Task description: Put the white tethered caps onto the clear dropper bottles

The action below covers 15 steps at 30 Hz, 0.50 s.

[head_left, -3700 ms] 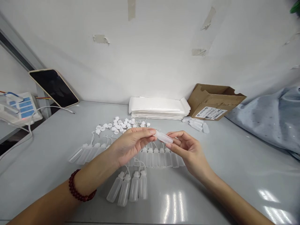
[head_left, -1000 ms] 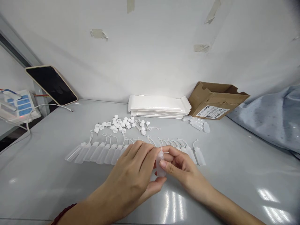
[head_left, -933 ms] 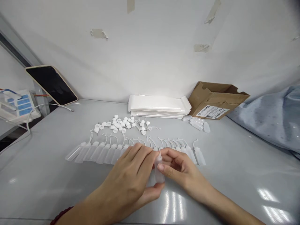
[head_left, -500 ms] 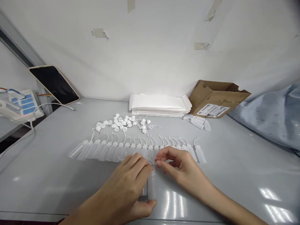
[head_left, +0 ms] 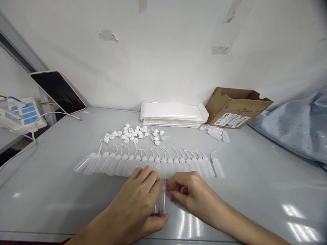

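Observation:
My left hand (head_left: 143,199) is closed round small clear plastic squeeze bottles (head_left: 162,202), its thumb under their base and its fingers over their tops. At least two stand side by side there, partly hidden by the hand. My right hand (head_left: 187,189) is curled, thumb and forefinger close together at the upper right side of the outer bottle. Whether anything is between those fingertips is hidden. Just beyond both hands lies a row of similar bottles (head_left: 122,165) with thin curved straps at their necks. Behind the row are scattered white caps (head_left: 127,132).
A stack of white padded mailers (head_left: 173,112) rests against the wall. Right of it are an open cardboard box (head_left: 237,107) and several loose bottles (head_left: 216,133). A phone (head_left: 58,92) leans at the left beside a power strip (head_left: 27,114) and white cable. Grey-blue fabric (head_left: 293,126) lies at the right.
My right hand has come down and slightly left, bringing its fingertips to the side of the outer bottle. My left hand keeps its hold, and the bottles have drawn closer together.

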Motion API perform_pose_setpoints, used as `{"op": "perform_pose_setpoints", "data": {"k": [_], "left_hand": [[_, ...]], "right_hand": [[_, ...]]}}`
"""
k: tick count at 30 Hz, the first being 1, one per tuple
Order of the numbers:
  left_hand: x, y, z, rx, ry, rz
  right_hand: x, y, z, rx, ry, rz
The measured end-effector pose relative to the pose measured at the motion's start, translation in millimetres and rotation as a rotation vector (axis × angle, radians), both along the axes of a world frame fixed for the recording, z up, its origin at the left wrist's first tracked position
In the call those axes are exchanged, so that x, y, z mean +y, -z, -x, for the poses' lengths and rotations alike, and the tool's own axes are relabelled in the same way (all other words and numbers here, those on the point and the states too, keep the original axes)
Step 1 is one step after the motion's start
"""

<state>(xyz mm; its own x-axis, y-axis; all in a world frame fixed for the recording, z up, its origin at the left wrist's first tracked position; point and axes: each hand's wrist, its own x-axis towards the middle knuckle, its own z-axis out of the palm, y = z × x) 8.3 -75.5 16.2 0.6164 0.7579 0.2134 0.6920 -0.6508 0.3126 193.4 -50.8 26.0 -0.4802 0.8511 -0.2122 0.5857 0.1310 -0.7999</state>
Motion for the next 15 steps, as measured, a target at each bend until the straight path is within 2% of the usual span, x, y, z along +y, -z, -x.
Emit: {"op": "perform_pose_setpoints", "data": {"k": [15], "left_hand": [[-0.8,-5.9,4.8,0.077,-0.004,0.085]], "right_hand": [[-3.2,3.9,1.7,-0.056,-0.055,-0.097]]}}
